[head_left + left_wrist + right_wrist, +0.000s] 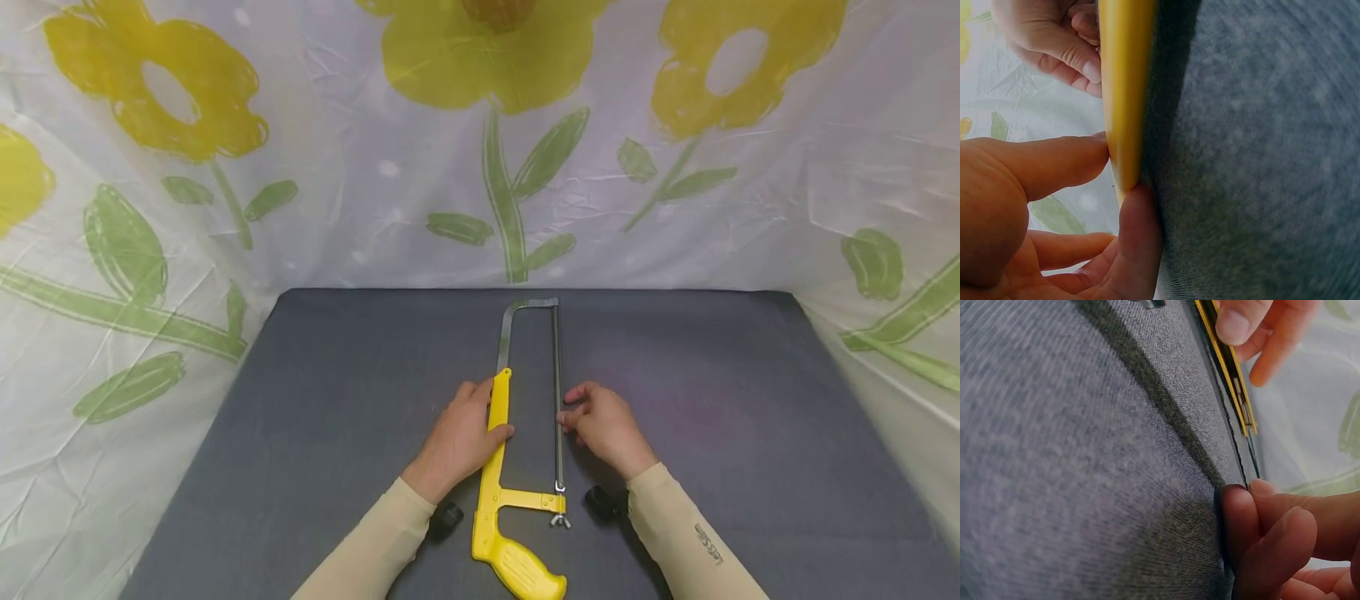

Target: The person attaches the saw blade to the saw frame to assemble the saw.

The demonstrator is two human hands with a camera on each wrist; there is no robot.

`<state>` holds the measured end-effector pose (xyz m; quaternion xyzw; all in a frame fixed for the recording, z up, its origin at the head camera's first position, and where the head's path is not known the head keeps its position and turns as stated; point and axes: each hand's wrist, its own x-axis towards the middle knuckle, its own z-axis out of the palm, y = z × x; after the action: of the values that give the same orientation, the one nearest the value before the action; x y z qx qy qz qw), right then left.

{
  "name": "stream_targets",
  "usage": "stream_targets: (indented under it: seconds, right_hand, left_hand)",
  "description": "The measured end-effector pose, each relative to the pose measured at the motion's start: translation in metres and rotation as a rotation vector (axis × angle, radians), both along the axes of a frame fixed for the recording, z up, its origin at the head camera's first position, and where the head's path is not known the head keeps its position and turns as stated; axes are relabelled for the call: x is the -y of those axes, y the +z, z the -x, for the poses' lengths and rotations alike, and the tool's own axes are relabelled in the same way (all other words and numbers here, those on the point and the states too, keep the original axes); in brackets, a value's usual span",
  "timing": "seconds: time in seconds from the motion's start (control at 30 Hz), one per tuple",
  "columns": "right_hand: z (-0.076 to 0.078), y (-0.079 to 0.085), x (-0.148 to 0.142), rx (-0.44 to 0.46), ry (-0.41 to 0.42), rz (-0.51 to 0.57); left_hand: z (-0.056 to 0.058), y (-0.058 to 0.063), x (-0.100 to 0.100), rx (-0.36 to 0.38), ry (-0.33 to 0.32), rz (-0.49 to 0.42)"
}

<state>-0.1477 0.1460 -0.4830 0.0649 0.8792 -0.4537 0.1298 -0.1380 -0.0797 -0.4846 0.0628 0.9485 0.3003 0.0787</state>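
Two tan sleeves [360, 546] are lying nearest, and between them a hacksaw [492, 475] is stretching lengthwise over the dark counter [750, 467], its handle [525, 571] pointing back toward the person and its steel bow [507, 329] pointing away. Whether any part is being lifted off the cloth, I cannot tell. The hands are holding it apart from each other: the left hand [461, 433] is gripping the yellow frame [500, 400], thumb on top, while the right hand [611, 429] is pinching the blade [558, 358] between thumb and finger partway along its length. The wing nut [560, 521] is sitting beyond the blade's near end, touched by neither hand.

For steady handling, the left hand should be bearing the weight, since the thin blade is probably flexing more readily than the frame. The right hand should be pressing only lightly, keeping skin off the toothed edge [1230, 419] that is showing in the right wrist view; sliding along it could be cutting the fingertips. Both hands should be moving together, so the blade is not twisting.
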Motion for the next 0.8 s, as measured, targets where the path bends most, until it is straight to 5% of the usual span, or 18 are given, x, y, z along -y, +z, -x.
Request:
stream_targets:
  seconds: [0.8]
  right_hand:
    - [-0.0075,-0.0016,-0.0018,-0.092,0.088,-0.182]
  left_hand:
    - [-0.0026,0.0018,-0.0004,-0.012,-0.010,0.030]
